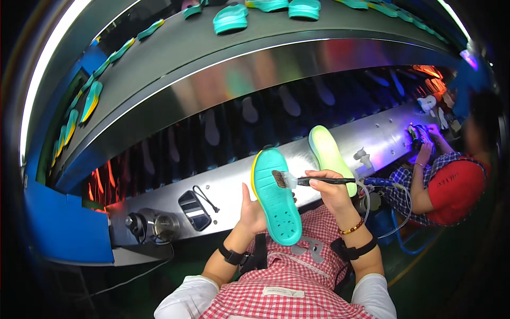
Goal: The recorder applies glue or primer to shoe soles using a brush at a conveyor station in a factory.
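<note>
My left hand holds a turquoise shoe sole with a yellow side edge, its fingers behind it and the thumb out along its left. In my right hand is a black-handled brush, its bristles over the upper part of the sole; I cannot tell whether they touch. A thin clear tube runs from the handle's far end. Behind my right hand, a yellow-green sole lies on the metal ledge.
A belt with several turquoise soles runs above. On the ledge stand a clear jar and a phone-like black object with a cord. At right, a person in red works under violet light. Orange heaters glow at both ends.
</note>
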Action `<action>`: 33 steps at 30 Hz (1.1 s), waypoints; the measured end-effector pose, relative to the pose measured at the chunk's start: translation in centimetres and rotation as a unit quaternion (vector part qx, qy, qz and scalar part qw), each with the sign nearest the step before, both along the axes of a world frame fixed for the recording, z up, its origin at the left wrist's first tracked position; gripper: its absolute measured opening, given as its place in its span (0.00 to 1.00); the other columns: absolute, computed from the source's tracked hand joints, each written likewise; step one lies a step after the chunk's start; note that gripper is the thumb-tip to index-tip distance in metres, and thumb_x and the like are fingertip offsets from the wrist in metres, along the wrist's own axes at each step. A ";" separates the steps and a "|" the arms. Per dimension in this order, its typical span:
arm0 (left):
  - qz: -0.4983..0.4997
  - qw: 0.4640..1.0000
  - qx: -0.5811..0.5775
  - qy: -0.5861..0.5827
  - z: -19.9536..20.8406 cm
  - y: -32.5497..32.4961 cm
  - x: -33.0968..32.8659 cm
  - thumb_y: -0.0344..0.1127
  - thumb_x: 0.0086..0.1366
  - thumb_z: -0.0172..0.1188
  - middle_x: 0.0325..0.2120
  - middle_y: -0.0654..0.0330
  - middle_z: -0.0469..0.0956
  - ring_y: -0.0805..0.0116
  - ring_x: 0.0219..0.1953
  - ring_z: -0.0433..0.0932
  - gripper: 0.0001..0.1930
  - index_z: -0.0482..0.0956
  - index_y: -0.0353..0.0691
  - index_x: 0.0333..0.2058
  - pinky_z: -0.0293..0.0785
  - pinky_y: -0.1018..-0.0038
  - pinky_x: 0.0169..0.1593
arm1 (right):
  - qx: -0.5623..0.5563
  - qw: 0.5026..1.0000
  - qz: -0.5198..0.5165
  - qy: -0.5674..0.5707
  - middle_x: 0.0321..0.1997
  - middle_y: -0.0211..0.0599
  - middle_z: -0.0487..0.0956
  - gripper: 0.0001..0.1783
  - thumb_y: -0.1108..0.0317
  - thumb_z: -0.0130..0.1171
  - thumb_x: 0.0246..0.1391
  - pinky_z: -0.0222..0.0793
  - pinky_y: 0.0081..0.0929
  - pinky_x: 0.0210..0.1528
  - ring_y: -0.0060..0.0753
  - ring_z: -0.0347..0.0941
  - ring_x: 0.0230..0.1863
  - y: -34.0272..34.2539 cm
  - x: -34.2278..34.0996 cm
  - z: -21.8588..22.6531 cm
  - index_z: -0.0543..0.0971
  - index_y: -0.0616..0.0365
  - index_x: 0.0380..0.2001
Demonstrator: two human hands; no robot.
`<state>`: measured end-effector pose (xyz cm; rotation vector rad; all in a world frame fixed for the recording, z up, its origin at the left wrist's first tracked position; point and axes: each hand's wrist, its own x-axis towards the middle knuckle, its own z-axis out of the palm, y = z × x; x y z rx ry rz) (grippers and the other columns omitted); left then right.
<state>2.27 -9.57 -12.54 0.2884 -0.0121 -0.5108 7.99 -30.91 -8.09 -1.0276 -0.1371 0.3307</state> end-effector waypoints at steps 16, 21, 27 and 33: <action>0.083 0.992 0.052 0.085 1.0 -2.6 0.4 0.74 0.58 0.23 0.55 0.50 0.66 0.51 0.57 0.65 0.45 0.59 0.45 0.60 0.57 0.53 0.61 | -0.224 0.965 -0.014 -0.135 0.35 0.39 0.80 0.10 0.74 0.64 0.44 0.71 0.19 0.41 0.23 0.76 0.35 5.1 3.1 1.9 0.80 0.64 0.34; 0.156 0.977 0.116 0.087 1.2 -1.5 1.9 0.73 0.59 0.25 0.54 0.53 0.67 0.55 0.57 0.64 0.42 0.62 0.45 0.58 0.57 0.57 0.62 | -0.334 0.844 0.001 -0.419 0.28 0.41 0.78 0.10 0.70 0.63 0.40 0.66 0.30 0.37 0.39 0.73 0.33 5.4 0.5 2.9 0.81 0.58 0.30; 0.125 0.987 0.101 -0.004 1.7 2.1 2.0 0.75 0.57 0.20 0.49 0.54 0.71 0.55 0.51 0.71 0.46 0.63 0.44 0.57 0.66 0.55 0.55 | -0.292 0.835 0.282 -0.371 0.31 0.39 0.80 0.11 0.70 0.66 0.39 0.70 0.26 0.35 0.32 0.76 0.31 1.1 -1.0 5.9 0.82 0.59 0.31; 0.074 0.997 0.026 0.004 3.4 -1.3 1.7 0.74 0.58 0.24 0.55 0.53 0.66 0.53 0.53 0.69 0.44 0.59 0.45 0.60 0.66 0.54 0.56 | -0.238 0.946 0.053 -0.211 0.33 0.36 0.79 0.11 0.73 0.64 0.46 0.70 0.16 0.36 0.21 0.74 0.34 2.8 0.3 8.1 0.81 0.62 0.36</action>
